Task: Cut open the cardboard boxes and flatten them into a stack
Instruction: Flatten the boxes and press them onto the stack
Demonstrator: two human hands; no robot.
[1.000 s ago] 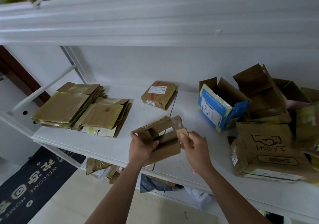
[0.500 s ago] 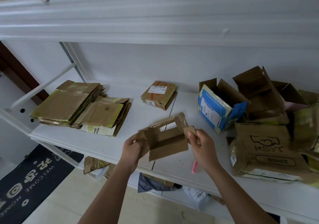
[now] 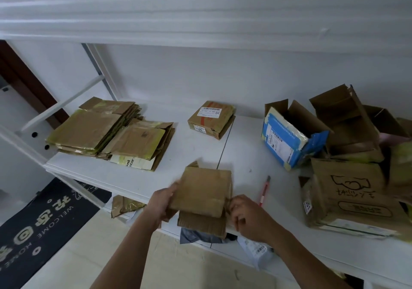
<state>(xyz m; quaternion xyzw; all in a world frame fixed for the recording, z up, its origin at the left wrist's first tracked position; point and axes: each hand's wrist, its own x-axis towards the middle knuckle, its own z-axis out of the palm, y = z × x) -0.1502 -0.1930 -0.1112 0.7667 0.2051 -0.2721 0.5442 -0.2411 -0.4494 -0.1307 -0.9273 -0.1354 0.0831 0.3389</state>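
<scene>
A small brown cardboard box (image 3: 204, 196) lies folded flat at the front edge of the white shelf (image 3: 196, 150). My left hand (image 3: 163, 203) grips its left side and my right hand (image 3: 246, 216) pinches its right edge. A red cutter (image 3: 264, 190) lies on the shelf just right of my right hand. A stack of flattened boxes (image 3: 111, 132) sits at the left of the shelf. One small sealed box (image 3: 211, 119) stands at the back middle.
Several opened boxes crowd the right side: a blue-taped one (image 3: 287, 141), a brown one (image 3: 347, 119) behind it and a printed one (image 3: 352, 195) in front. An upper shelf (image 3: 200, 12) hangs overhead. A dark welcome mat (image 3: 42, 217) lies on the floor at left.
The box that both hands held open as a hollow sleeve is now pressed flat. The hands moved down toward the shelf's front edge, and the red cutter is now uncovered.
</scene>
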